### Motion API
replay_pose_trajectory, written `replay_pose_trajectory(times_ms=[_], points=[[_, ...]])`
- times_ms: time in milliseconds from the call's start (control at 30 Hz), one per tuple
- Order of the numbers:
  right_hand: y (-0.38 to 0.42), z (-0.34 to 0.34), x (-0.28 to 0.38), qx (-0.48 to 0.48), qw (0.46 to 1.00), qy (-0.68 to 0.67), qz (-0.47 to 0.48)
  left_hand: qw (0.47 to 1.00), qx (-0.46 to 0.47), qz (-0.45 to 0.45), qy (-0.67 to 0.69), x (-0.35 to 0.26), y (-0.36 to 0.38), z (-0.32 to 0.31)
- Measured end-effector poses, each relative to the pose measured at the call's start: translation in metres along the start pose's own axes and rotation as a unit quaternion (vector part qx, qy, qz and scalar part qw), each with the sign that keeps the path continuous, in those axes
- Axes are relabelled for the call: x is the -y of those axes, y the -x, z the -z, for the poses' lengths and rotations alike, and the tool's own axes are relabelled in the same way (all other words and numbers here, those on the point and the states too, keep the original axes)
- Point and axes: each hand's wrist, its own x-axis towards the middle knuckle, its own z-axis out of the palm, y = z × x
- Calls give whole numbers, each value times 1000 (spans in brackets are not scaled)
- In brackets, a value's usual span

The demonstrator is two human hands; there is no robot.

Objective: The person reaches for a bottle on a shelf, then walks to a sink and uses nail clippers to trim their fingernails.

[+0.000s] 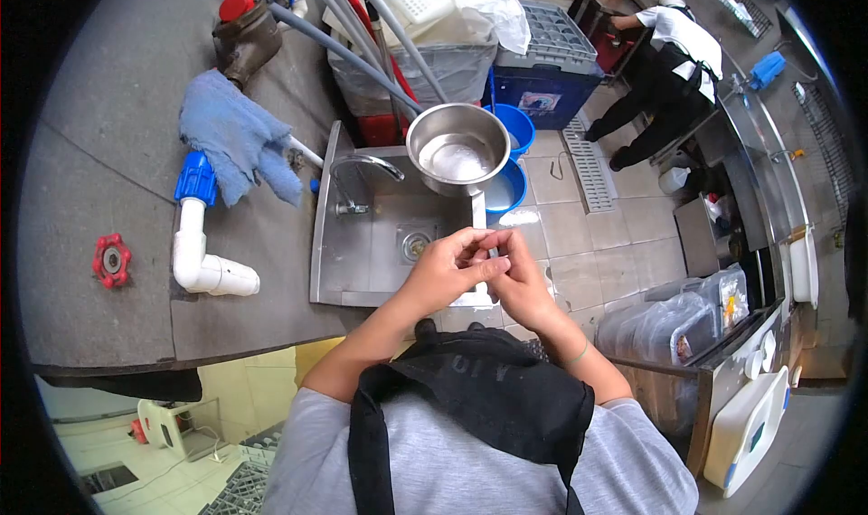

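Observation:
My left hand (443, 269) and my right hand (522, 275) meet in front of my chest, beside the right edge of the steel sink (362, 262). Their fingers are curled and touch at the tips. Anything between them is hidden or too small to make out. Just beyond my hands, a round steel bowl (423, 135) rests at the sink's far right corner. The chrome faucet (378, 162) arches over the basin, with a drain (416, 244) below it.
Two blue buckets (521, 182) stand behind the bowl. Left, a blue cloth (231, 131) hangs over a white pipe (190, 244), near a red valve handle (111, 261). A co-worker (683, 54) bends at the back right. Plastic-covered tubs (655, 330) stand at right.

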Motion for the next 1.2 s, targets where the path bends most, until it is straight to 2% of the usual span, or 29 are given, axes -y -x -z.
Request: replay_pose_trajectory(times_ms=[67, 167, 267, 300, 367, 400, 500, 533, 633, 933, 1067, 1200], points=[[-2, -3, -14, -67, 978, 149, 129, 1000, 9, 25, 16, 4, -6, -4], [2, -4, -11, -81, 982, 151, 82, 999, -8, -21, 48, 17, -7, -8], [4, -4, -6, -53, 994, 74, 61, 991, -78, -57, 95, 21, -4, -11], [4, -2, -6, -54, 983, 149, 96, 989, -104, -83, 64, 28, -6, -8], [7, 4, -7, -55, 939, 295, 166, 962, -182, -76, 189, 25, -7, -2], [10, 7, -7, -77, 895, 388, 207, 953, -191, -75, 221, 19, -5, 5], [21, 17, 0, -22, 739, 625, 251, 930, -232, -72, 275, 12, -3, 26], [23, 22, -4, 9, 724, 651, 228, 932, -231, -69, 271, 12, -2, 31], [26, 28, -5, 54, 685, 684, 243, 938, -218, -63, 261, 10, -2, 38], [22, 22, -10, 102, 674, 684, 259, 943, -166, -44, 284, 14, -17, 23], [19, 19, -16, 110, 663, 698, 247, 943, -171, -37, 282, 22, -19, 11], [17, 18, -18, 118, 696, 668, 236, 932, -196, 7, 305, 33, -18, 13]])
